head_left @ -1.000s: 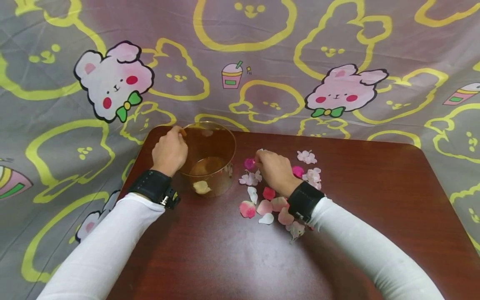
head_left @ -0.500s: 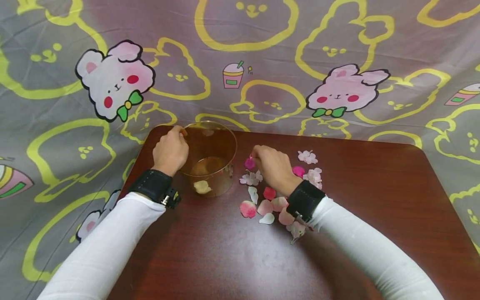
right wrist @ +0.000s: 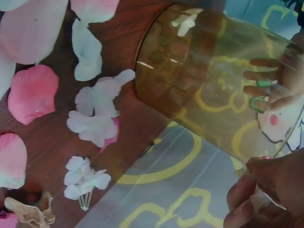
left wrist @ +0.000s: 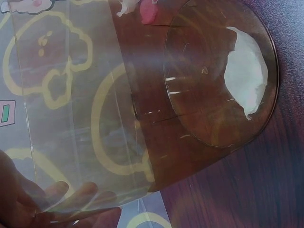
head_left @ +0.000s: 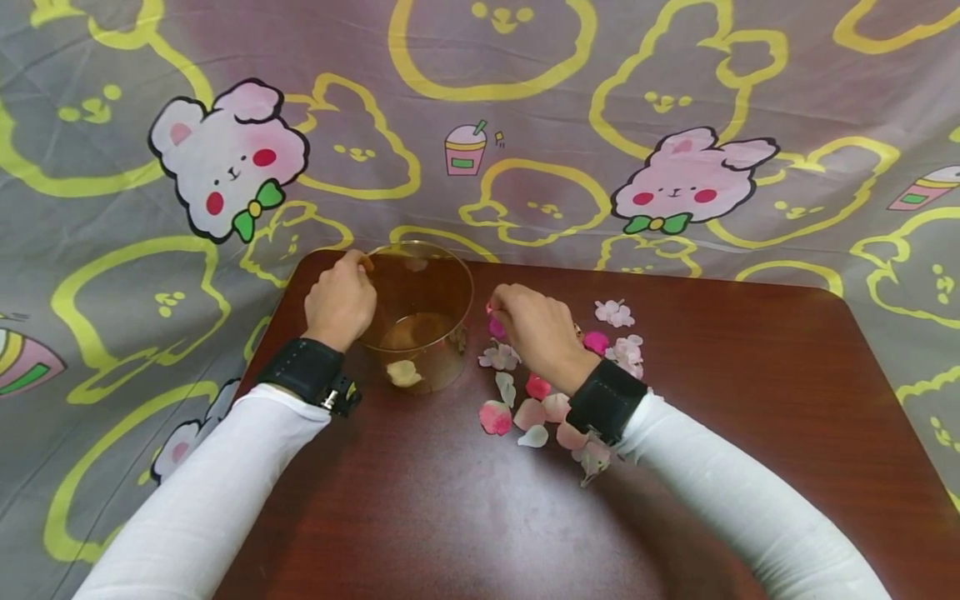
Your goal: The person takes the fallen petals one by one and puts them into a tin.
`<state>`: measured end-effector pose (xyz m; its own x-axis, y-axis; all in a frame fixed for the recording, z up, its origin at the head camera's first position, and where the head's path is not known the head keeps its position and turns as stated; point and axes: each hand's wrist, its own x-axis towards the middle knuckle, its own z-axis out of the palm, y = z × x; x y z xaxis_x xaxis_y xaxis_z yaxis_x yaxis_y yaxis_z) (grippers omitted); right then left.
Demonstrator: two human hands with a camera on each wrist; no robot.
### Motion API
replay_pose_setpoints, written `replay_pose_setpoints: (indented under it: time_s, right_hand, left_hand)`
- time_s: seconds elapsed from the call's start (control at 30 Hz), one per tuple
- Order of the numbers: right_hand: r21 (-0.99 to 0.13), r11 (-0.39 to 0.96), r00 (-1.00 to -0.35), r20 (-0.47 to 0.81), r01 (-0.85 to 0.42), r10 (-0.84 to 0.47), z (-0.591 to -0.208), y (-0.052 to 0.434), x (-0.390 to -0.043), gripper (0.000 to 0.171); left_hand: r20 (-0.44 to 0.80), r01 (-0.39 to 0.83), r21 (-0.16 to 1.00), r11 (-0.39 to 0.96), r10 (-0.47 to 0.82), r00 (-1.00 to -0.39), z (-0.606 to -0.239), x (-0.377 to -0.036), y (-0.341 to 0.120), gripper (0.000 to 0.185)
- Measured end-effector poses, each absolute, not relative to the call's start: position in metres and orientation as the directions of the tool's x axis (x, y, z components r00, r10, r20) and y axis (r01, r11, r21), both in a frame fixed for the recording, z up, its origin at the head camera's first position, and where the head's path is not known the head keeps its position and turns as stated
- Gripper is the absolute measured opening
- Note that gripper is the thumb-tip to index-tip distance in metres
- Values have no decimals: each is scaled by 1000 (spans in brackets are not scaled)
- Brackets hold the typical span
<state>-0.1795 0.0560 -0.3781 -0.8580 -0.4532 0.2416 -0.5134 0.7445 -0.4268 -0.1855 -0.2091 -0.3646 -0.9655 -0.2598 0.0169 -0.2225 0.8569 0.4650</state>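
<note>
My left hand grips the left rim of a see-through amber bucket; its fingers lie along the wall in the left wrist view. A cream petal shows at the base of the bucket. Just right of the rim, my right hand hovers with thumb and fingertips pinching a small petal. Only a pink bit of that petal peeks out at the fingertips; the rest is hidden. Beneath this hand lie a magenta petal and a white blossom cluster.
Several loose petals spread over the brown table: a pink-white petal, a white petal, a red petal. Pale blossoms lie farther right. A cartoon-printed cloth hangs behind the table.
My right hand has risen slightly and shifted left toward the bucket, with a pink bit now showing at its fingertips. The left hand and bucket stay in place.
</note>
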Motion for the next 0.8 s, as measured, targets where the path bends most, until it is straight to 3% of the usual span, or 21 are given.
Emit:
replay_pose_setpoints:
  time_s: [0.8]
  right_hand:
    - [-414,674,-789,379,-611,-483,-353,33,-172,9]
  left_hand:
    - [10,-231,458,858,-265,-964,-364,-185,-209,38]
